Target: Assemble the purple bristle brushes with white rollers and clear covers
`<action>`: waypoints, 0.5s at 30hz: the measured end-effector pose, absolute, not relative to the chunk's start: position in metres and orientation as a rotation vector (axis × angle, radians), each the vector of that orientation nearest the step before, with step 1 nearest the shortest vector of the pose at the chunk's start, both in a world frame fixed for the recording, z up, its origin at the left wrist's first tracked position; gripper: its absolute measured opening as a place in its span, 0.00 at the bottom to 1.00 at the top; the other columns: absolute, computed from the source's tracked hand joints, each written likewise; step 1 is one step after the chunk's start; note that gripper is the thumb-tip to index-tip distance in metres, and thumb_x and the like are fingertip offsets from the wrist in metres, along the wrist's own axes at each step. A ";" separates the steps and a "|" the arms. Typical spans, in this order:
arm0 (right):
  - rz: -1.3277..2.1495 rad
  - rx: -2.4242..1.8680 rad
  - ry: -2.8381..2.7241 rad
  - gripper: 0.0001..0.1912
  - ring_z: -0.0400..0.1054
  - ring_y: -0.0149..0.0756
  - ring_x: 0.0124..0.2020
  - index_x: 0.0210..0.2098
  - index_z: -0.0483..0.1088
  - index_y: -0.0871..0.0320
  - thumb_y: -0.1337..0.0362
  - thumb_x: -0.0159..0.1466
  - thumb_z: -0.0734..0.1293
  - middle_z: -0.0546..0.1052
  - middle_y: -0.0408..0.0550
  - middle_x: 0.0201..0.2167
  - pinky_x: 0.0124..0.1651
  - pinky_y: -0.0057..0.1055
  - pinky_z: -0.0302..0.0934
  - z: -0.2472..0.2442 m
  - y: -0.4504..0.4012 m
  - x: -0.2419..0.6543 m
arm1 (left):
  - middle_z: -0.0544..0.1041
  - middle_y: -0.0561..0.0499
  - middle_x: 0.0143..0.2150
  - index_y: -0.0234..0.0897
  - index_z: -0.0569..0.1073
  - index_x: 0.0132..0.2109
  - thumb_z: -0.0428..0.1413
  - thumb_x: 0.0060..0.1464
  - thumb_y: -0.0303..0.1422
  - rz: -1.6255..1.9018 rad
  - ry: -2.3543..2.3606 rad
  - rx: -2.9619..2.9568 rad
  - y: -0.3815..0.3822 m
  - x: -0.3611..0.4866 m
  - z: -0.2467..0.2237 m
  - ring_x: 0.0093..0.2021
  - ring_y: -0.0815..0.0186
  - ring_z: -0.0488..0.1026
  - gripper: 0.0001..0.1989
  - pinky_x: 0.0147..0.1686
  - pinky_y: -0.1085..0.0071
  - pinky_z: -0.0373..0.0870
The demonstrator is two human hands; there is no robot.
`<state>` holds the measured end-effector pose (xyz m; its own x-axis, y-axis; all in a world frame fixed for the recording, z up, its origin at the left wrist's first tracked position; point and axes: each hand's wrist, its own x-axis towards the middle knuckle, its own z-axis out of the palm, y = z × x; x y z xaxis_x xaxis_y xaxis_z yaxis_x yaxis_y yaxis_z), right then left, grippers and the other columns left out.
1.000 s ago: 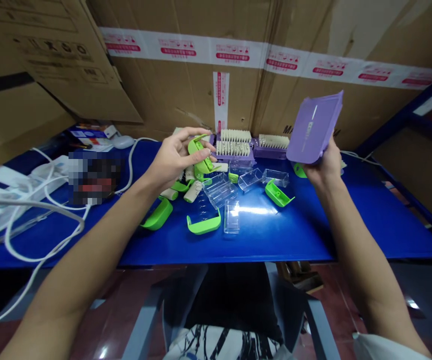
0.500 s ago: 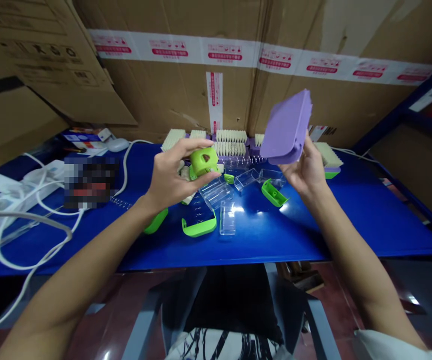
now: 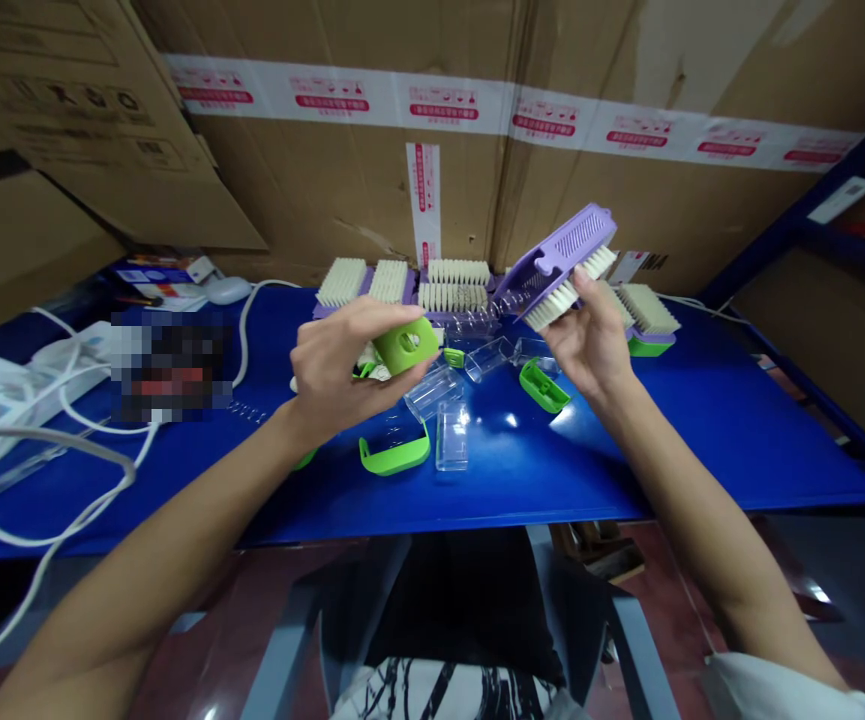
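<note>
My left hand [image 3: 342,365] pinches a lime-green plastic part [image 3: 406,345] with a hole in its face, between thumb and fingers, above the table. In my right hand [image 3: 597,335] is a purple scrub brush [image 3: 571,245], tilted, its pale bristles turned toward my palm and its slotted, hollow top showing. Below the hands lie clear plastic boxes [image 3: 452,436], a green curved cover [image 3: 396,455] and another green cover [image 3: 544,386]. A thin metal spring [image 3: 481,318] shows near the brush's lower end.
Several bristle brushes [image 3: 456,297] line the back of the blue table [image 3: 672,450] against a cardboard wall [image 3: 312,180]. On the left are white cables [image 3: 64,530], a power strip [image 3: 19,405] and a white mouse [image 3: 226,290]. A green-edged brush [image 3: 648,310] sits at right.
My right hand has turned the purple brush over, from its smooth side to its slotted top and bristles, and lowered it slightly. The green part has rotated in my left hand.
</note>
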<state>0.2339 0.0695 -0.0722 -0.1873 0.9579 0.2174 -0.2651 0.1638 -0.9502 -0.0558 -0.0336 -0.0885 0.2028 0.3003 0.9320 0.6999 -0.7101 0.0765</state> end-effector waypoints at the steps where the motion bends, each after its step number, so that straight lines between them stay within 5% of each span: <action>1: 1.335 -0.765 -1.242 0.44 0.68 0.60 0.78 0.66 0.71 0.39 0.34 0.56 0.79 0.76 0.47 0.74 0.58 0.56 0.83 -0.072 0.065 0.231 | 0.88 0.52 0.48 0.48 0.78 0.61 0.76 0.61 0.38 -1.504 -0.944 -2.114 -0.033 -0.055 -0.090 0.45 0.58 0.89 0.25 0.45 0.60 0.88; 6: 1.429 -0.718 -1.163 0.53 0.69 0.64 0.77 0.70 0.68 0.36 0.35 0.49 0.86 0.80 0.45 0.72 0.57 0.58 0.83 -0.069 0.037 0.212 | 0.89 0.50 0.50 0.48 0.78 0.63 0.75 0.65 0.39 -1.418 -0.939 -2.046 -0.036 -0.043 -0.091 0.46 0.58 0.89 0.24 0.47 0.60 0.90; 11: 1.540 -0.661 -1.209 0.58 0.79 0.65 0.69 0.70 0.63 0.36 0.38 0.48 0.90 0.83 0.50 0.65 0.55 0.61 0.84 -0.072 0.013 0.199 | 0.85 0.45 0.65 0.52 0.72 0.70 0.74 0.67 0.48 -1.354 -0.889 -2.030 -0.044 -0.031 -0.089 0.65 0.47 0.86 0.32 0.65 0.44 0.89; 15: 1.522 -0.697 -1.269 0.59 0.79 0.66 0.67 0.71 0.61 0.34 0.37 0.48 0.90 0.82 0.51 0.64 0.56 0.61 0.84 -0.077 0.006 0.195 | 0.85 0.46 0.60 0.52 0.75 0.66 0.71 0.69 0.53 -1.376 -0.830 -1.944 -0.044 -0.029 -0.088 0.64 0.47 0.87 0.27 0.62 0.45 0.91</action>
<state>0.1946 0.0065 -0.0769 -0.3395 0.9270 0.1595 -0.3231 0.0443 -0.9453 -0.0293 -0.0439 -0.0884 0.2633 0.1433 0.9540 0.7770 -0.6176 -0.1216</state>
